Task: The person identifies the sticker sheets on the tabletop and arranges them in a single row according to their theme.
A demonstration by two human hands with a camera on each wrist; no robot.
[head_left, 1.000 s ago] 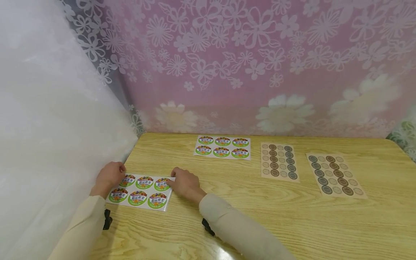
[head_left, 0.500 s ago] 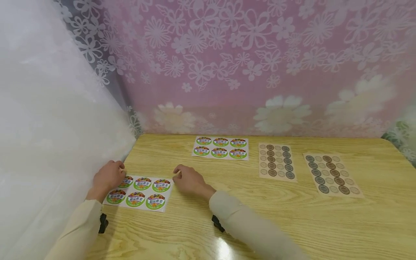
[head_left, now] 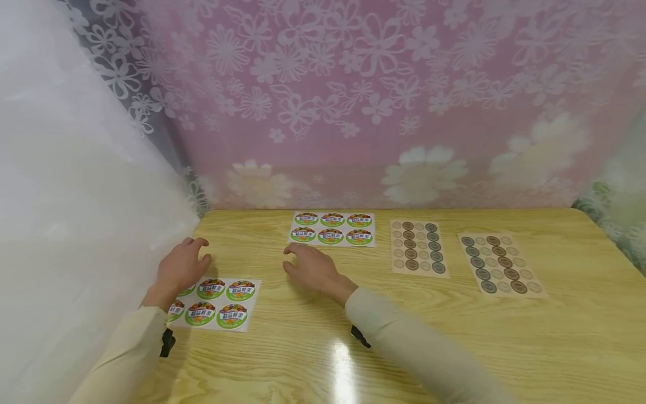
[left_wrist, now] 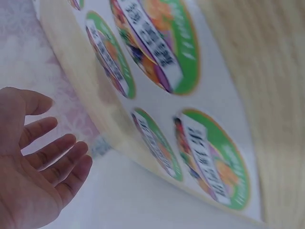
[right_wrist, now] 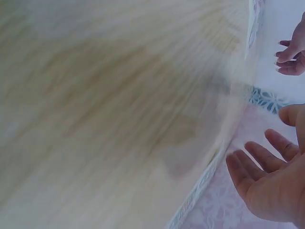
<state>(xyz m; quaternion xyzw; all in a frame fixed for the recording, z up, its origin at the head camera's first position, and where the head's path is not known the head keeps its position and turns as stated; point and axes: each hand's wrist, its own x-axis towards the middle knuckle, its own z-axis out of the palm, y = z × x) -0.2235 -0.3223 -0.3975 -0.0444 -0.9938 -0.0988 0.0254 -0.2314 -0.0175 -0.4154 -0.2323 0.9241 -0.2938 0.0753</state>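
Note:
At the table's left lies a white sheet of round fruit stickers (head_left: 216,303), green-edged with printed characters; the left forearm and hand cover its left part. Above that sheet is my left hand (head_left: 183,266), fingers loosely bent and holding nothing; the left wrist view shows the hand (left_wrist: 45,162) apart from the stickers. To the right of the sheet my right hand (head_left: 314,268) hovers over bare wood with loosely bent fingers, nothing in them. Just beyond it, near the back edge, lies a second sheet of fruit stickers (head_left: 331,229).
Two tan sheets of small round stickers lie farther right, one upright sheet (head_left: 418,248) and one slanted sheet (head_left: 501,265). A pink floral curtain (head_left: 323,112) hangs behind the wooden table (head_left: 404,336). White sheeting (head_left: 75,196) closes off the left side.
Both hands have left the near sticker sheet, which stays lying on the table. My right hand has moved right and away, toward the far fruit sheet; the left has lifted and its fingers have spread.

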